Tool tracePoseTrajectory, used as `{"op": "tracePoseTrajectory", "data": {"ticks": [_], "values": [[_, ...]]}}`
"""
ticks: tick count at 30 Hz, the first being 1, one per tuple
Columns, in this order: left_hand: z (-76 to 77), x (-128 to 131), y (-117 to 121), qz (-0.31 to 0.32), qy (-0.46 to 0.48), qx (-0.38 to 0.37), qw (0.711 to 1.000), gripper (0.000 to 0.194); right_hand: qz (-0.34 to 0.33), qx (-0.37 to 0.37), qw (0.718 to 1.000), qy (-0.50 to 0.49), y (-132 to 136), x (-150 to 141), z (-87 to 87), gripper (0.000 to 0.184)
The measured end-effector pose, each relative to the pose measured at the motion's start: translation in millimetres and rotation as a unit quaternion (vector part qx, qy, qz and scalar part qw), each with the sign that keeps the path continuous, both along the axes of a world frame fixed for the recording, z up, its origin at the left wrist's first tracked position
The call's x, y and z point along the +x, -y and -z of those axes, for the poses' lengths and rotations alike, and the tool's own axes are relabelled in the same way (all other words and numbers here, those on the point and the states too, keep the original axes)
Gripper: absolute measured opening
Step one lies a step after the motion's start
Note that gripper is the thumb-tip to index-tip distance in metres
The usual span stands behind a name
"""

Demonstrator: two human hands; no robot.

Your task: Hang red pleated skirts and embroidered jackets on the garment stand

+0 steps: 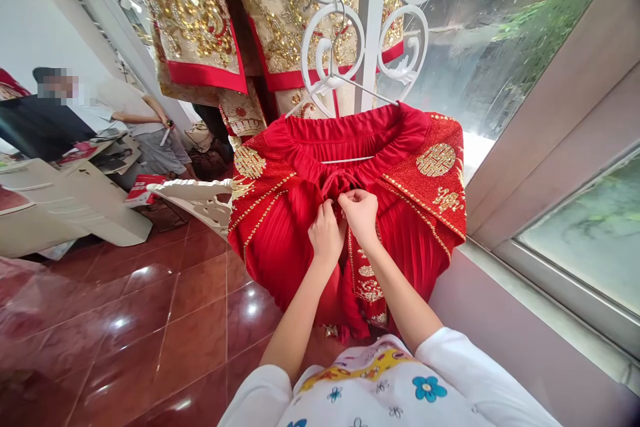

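Right grip: the right hand is closed in a tight pinch, thumb and fingers together on the red cord at the garment's waist.
Left grip: the left hand is curled closed just beside the right, on the same cord, its fingertips partly hidden among the red folds.
Arms: both forearms reach forward and slightly inward from white sleeves, converging so that the hands nearly touch.
Garment: a red pleated skirt with gold-embroidered panels hangs from a white hanger, directly in front of the person.
Rack: the hanger hooks onto a white scrollwork rack, with gold-embroidered robes hanging behind the skirt.
Person's front: a white top with a flower print shows at the bottom of the view.
Around: a window runs along the right, and a polished red tile floor lies below. A co-worker in a pale T-shirt stands well apart on the left.
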State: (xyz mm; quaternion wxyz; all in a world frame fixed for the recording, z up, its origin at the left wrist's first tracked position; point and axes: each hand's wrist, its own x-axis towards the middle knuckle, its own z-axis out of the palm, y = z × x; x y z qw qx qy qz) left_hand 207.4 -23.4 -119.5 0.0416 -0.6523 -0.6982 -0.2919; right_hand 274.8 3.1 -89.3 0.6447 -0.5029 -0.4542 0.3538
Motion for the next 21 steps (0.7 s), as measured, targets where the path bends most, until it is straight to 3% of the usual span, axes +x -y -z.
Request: {"op": "tracePoseTrajectory", "data": {"ticks": [3, 7, 10, 15, 18, 21], "values": [[-2.7, 0, -2, -0.003, -0.005, -0.003, 1.0, 0.036, -0.089, -0.025, 0.993, -0.069, 4, 8, -6.2, 0.014], [-5.3, 0, -4, -0.004, -0.022, -0.005, 1.0, 0.026, -0.209, -0.115, 0.964, -0.121, 9, 14, -14.7, 0.012], [-7.7, -1, -4, 0.006, -0.031, -0.009, 0.999, 0.024, -0.212, -0.12, 0.957, -0.16, 14, 13, -22.1, 0.012], [-10.0, 4, -2, 0.009, -0.038, -0.01, 0.999, 0.03, -0.153, -0.058, 0.96, -0.228, 12, -4, -37.5, 0.015], [-10.8, 5, 3, 0.011, -0.033, -0.019, 0.999, 0.029, -0.114, -0.013, 0.985, -0.129, 12, -8, -42.7, 0.019], [-19.2, -12, 11, 0.068, 0.003, -0.019, 0.998, 0.027, -0.111, 0.041, 0.985, 0.126, 25, 13, -49.0, 0.03]]}}
